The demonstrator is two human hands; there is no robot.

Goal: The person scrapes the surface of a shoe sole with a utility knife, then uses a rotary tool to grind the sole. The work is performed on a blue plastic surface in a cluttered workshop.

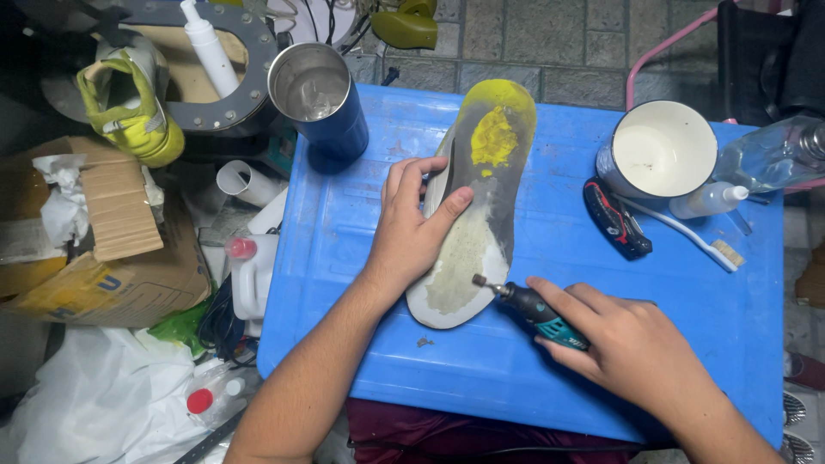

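A torn brown cardboard box sits at the far left beside the blue bench, a yellow panel low on it. A white plastic bag lies nearer.

My left hand flat, palm down, fingers extended and slightly spread, thumb angled out right, forearm reaching up from lower left. My right hand curled in pen-like grip, index extended forward, wrist bent leftward.
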